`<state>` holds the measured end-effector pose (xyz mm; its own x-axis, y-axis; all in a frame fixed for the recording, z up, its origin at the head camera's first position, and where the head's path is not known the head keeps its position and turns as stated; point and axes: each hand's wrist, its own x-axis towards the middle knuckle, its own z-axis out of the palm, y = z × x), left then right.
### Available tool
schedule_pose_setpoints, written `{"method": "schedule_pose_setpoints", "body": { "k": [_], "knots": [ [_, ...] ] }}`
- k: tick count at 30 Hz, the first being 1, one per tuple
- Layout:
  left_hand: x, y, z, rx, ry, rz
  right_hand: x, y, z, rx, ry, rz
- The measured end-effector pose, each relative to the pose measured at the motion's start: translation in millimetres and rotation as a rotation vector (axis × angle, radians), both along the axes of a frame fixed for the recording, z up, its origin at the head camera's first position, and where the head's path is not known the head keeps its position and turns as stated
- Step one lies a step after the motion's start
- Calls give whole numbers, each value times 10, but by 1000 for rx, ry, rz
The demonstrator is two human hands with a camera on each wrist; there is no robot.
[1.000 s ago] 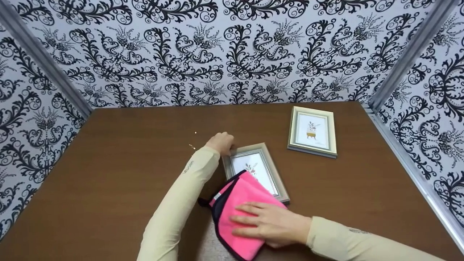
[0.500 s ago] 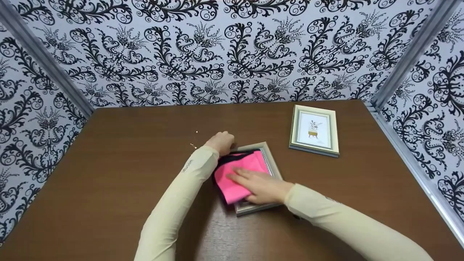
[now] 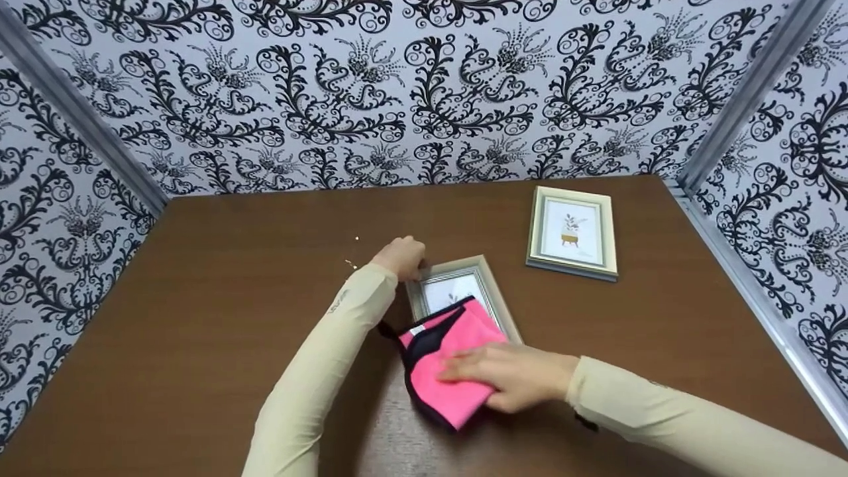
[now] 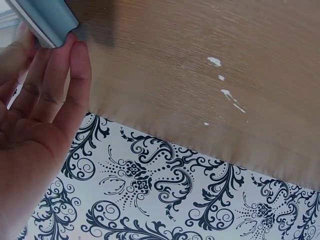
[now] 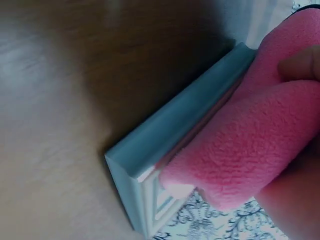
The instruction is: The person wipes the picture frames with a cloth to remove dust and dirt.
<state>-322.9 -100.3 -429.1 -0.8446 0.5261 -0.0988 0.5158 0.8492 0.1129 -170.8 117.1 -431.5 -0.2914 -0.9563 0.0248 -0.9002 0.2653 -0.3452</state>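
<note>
In the head view, a picture frame [image 3: 501,301] with a pale moulded border lies tilted on the brown table. My left hand [image 3: 401,257] grips its far left corner; in the left wrist view the thumb and fingers [image 4: 80,70] pinch the frame's edge [image 4: 52,20]. My right hand [image 3: 510,374] holds a pink plush cloth [image 3: 457,391] with black trim against the lower part of the frame, hiding much of the picture. Up close in the right wrist view, the cloth [image 5: 240,145] is bunched over the frame's border [image 5: 170,125].
A second picture frame [image 3: 573,232], cream-edged with a small plant drawing, lies at the back right of the table [image 3: 252,265]. Small white marks [image 4: 230,95] show on the tabletop beyond my left hand. Black-and-white patterned walls [image 3: 371,86] border the table's back and sides.
My right hand has swept the cloth up over the picture and back down toward the near edge, uncovering the upper picture again. My left hand stays at the same corner.
</note>
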Motion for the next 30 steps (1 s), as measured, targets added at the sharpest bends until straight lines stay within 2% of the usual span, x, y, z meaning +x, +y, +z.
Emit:
{"method": "schedule_pose_setpoints", "body": {
  "k": [5,10,14,17,19,22,26,30],
  "knots": [
    [-9,-24,28,-5,-21,10,-51,-129,29,73,33,-66],
    [-25,-20,36,-12,-2,29,-269,-305,-12,134,73,-167],
    [-12,36,39,-24,22,27,-413,-410,-86,178,136,-233],
    [0,61,46,-34,38,29,-416,-458,-113,198,201,-250],
    [0,62,48,-38,44,34,-375,-481,-109,214,265,-227],
    [-9,57,42,-46,58,28,-234,-513,-87,240,377,-152],
    [-19,68,49,-47,38,34,91,-555,-53,268,495,-47],
    [-19,100,76,-54,0,59,409,-564,-22,275,643,0]
  ]
}}
